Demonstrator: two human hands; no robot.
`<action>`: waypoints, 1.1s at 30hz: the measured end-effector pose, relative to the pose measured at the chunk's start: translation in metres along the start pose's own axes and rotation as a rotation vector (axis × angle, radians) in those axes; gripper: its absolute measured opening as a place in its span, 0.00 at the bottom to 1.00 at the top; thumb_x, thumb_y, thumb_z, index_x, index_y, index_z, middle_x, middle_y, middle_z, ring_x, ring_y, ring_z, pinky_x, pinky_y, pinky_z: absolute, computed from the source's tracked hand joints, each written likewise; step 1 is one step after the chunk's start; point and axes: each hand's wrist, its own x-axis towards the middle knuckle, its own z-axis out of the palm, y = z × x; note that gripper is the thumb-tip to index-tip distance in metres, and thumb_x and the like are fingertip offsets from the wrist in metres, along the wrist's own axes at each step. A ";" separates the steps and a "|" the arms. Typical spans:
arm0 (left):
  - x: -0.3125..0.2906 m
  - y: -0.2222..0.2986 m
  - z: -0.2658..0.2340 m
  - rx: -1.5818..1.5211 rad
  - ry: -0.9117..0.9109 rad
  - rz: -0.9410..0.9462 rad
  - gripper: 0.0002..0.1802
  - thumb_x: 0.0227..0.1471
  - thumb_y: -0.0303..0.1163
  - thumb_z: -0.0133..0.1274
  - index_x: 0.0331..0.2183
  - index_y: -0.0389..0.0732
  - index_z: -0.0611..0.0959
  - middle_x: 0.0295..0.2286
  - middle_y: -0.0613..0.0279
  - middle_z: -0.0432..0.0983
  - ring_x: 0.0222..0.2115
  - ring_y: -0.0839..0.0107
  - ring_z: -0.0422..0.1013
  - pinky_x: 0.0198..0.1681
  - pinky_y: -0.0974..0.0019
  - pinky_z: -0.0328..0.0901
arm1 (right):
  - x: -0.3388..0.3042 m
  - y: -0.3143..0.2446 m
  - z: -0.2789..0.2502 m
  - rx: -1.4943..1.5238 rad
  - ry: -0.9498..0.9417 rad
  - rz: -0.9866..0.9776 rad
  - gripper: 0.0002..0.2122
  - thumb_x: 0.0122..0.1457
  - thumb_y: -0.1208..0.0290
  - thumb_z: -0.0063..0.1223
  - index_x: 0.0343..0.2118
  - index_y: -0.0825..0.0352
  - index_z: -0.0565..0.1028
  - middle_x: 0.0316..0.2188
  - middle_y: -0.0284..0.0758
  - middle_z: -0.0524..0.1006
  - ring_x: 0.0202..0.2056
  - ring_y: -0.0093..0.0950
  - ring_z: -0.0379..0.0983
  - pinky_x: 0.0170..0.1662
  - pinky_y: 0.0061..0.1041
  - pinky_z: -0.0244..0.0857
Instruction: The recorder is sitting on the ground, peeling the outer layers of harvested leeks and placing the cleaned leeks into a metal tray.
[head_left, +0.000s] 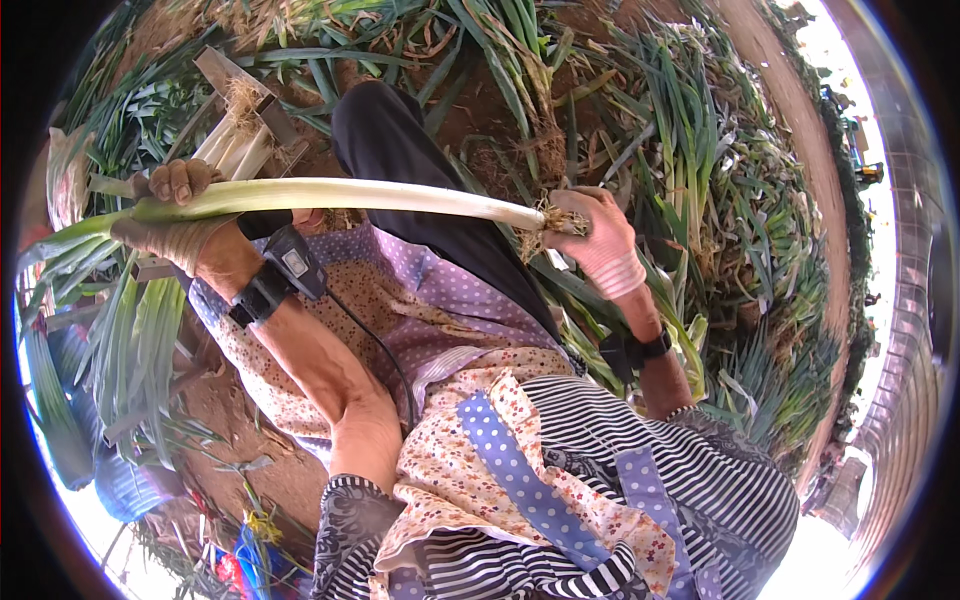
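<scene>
A long leek (390, 196) stretches level across my lap, its white shank toward the right and its green leaves at the left. My left hand (180, 215), in a worn glove, is wrapped round the leek where the white turns green. At the other end, my right hand (598, 238), also gloved, closes on the root tuft (545, 222). Dry, stringy roots stick out beside its fingers. Just beyond my left hand, several white leek shanks (235, 148) with roots lie bundled in a metal frame (232, 80).
Heaps of leeks and loose leaves (690, 130) cover the ground ahead and to the right. Leek greens (140, 330) hang from the frame at the left. Bare soil (240, 420) shows near my left forearm. A black cable (375, 340) runs from my left wrist device (297, 262).
</scene>
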 end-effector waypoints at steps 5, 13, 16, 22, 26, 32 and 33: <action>0.007 0.009 -0.032 -0.002 0.024 -0.045 0.31 0.22 0.54 0.68 0.23 0.42 0.74 0.16 0.70 0.63 0.16 0.78 0.60 0.20 0.74 0.55 | 0.036 0.008 0.012 0.016 -0.328 -0.175 0.25 0.33 0.71 0.67 0.40 0.63 0.75 0.39 0.35 0.75 0.42 0.33 0.70 0.47 0.28 0.65; 0.007 -0.002 -0.045 -0.008 0.110 -0.054 0.30 0.33 0.60 0.60 0.23 0.43 0.72 0.14 0.69 0.63 0.14 0.77 0.59 0.19 0.74 0.54 | 0.042 0.000 0.005 0.260 -0.589 0.086 0.20 0.32 0.76 0.68 0.30 0.67 0.69 0.26 0.29 0.70 0.30 0.20 0.67 0.38 0.20 0.64; 0.008 -0.005 -0.046 0.056 0.185 -0.025 0.32 0.35 0.65 0.57 0.25 0.44 0.72 0.12 0.70 0.62 0.13 0.79 0.58 0.17 0.75 0.53 | 0.042 -0.006 0.002 0.276 -0.584 0.072 0.18 0.32 0.77 0.67 0.27 0.65 0.68 0.24 0.28 0.69 0.28 0.19 0.65 0.35 0.21 0.63; 0.007 -0.003 -0.047 -0.007 0.181 -0.037 0.26 0.39 0.57 0.57 0.24 0.43 0.71 0.14 0.67 0.63 0.13 0.76 0.59 0.18 0.73 0.55 | 0.038 0.006 0.007 0.244 -0.476 -0.267 0.13 0.36 0.77 0.65 0.23 0.65 0.69 0.22 0.29 0.68 0.25 0.23 0.66 0.30 0.24 0.64; -0.004 -0.012 -0.009 0.262 0.507 0.112 0.18 0.42 0.45 0.58 0.23 0.42 0.71 0.15 0.64 0.64 0.13 0.74 0.60 0.18 0.72 0.57 | 0.027 0.005 0.002 -0.002 -0.219 -0.526 0.11 0.39 0.79 0.62 0.23 0.65 0.69 0.23 0.30 0.71 0.26 0.24 0.69 0.31 0.23 0.65; 0.006 -0.015 -0.017 0.542 0.824 0.277 0.14 0.39 0.29 0.63 0.21 0.34 0.74 0.17 0.61 0.68 0.12 0.69 0.64 0.15 0.67 0.62 | 0.016 0.096 -0.007 -0.404 0.160 0.216 0.16 0.47 0.77 0.55 0.42 0.64 0.73 0.34 0.40 0.77 0.35 0.38 0.75 0.43 0.32 0.67; 0.005 -0.016 -0.013 0.628 0.868 0.247 0.14 0.39 0.29 0.63 0.22 0.33 0.75 0.17 0.60 0.69 0.13 0.69 0.64 0.16 0.67 0.62 | 0.011 0.100 -0.015 -0.552 0.122 0.184 0.19 0.47 0.77 0.54 0.45 0.62 0.71 0.34 0.40 0.76 0.37 0.39 0.74 0.44 0.34 0.66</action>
